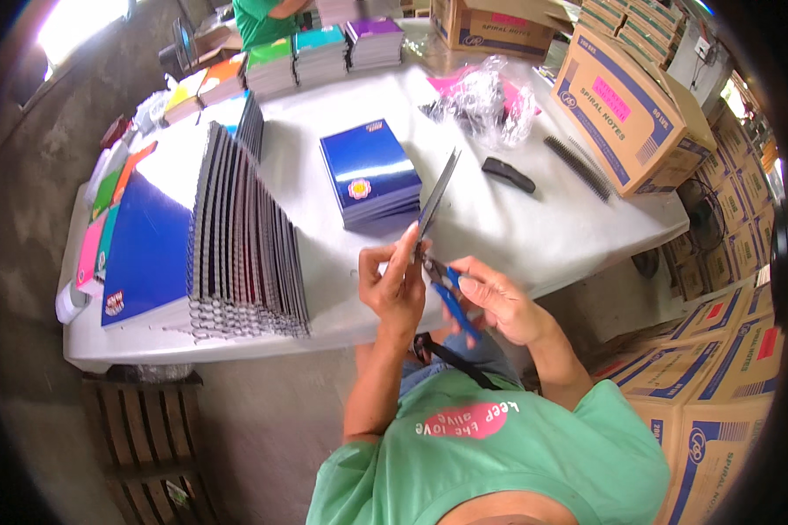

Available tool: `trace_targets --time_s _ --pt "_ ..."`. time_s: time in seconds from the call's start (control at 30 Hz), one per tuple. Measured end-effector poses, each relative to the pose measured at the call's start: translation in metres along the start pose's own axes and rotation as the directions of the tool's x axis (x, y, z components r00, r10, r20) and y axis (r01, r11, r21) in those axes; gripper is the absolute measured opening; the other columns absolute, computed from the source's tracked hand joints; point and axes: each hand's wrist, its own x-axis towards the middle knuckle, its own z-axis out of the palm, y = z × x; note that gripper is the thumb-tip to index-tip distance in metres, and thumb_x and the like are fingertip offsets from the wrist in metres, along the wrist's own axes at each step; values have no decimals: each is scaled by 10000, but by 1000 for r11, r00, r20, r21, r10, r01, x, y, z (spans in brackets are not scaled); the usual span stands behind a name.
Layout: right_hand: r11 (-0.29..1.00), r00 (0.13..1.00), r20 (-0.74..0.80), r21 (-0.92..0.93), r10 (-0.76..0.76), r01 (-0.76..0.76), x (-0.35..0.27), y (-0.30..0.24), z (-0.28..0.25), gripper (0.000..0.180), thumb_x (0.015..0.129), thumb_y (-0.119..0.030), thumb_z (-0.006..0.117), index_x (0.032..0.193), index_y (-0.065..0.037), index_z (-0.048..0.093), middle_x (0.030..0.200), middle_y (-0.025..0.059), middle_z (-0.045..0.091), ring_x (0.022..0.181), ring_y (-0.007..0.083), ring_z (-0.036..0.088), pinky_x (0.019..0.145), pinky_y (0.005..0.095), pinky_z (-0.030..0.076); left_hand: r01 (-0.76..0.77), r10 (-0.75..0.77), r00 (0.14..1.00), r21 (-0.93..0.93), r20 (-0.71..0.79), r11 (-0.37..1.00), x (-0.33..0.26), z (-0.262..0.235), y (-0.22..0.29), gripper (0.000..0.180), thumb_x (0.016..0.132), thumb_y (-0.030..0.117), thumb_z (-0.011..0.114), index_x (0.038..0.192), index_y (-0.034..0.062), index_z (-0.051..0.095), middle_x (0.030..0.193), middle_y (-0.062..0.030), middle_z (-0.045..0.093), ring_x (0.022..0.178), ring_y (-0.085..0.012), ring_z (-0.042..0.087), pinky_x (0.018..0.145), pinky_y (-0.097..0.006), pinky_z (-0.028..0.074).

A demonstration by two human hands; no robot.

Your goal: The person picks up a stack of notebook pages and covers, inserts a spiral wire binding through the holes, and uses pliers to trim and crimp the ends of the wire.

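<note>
- Left hand (394,284): fingers grasping a thin dark spiral-bound notebook (435,197) edge-on, held upright just over the near edge of the white worktop (499,219)
- Right hand (499,302): fingers clenched on blue-handled pliers (446,293) at the notebook's lower end
- Step, as judged: crimping the wire end; next calls for a steady squeeze
- Blue notebook stack (369,171): beyond the hands, mid-worktop

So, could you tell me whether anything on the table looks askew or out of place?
Only small things: a loose black spiral coil lies alone near the cardboard box, and crumpled clear plastic wrap sits beside it. The notebooks look neatly stacked.
</note>
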Motion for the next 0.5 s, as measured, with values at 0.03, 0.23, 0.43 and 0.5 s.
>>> trace_targets --time_s 0.03,0.23,0.43,0.5 --pt "942 981 134 286 141 -175 0 -1 -3 370 957 -354 447 1246 -125 432 892 107 575 844 198 597 671 356 510 -46 46 999 28 0 999 1 1 -1 531 606 -131 719 1070 125 687 754 -22 500 634 -109 506 572 -231 468" --pt "672 957 47 -702 -287 236 -1 5 -18 426 910 -294 530 1294 -121 469 1026 129 532 969 265 548 782 398 483 121 -121 989 0 -90 993 10 -1 -17 351 723 10 732 1063 76 672 727 -12 465 662 -123 424 577 -242 360" --pt "285 960 -240 -939 -148 -191 -7 33 -113 398 870 -390 544 1245 -254 537 1127 116 519 1115 304 466 904 578 319 238 -298 941 -312 -162 920 30 -30 4 307 926 98 527 1211 -15 520 860 -7 509 717 -55 427 657 -163 347" --pt "167 910 -371 -925 -185 -343 3 52 -143 432 876 -414 525 1273 -245 503 1191 121 500 1195 298 414 971 591 264 168 -256 944 -367 -207 915 35 -25 23 320 938 123 513 1230 -8 500 877 -12 516 733 -55 433 683 -167 353"
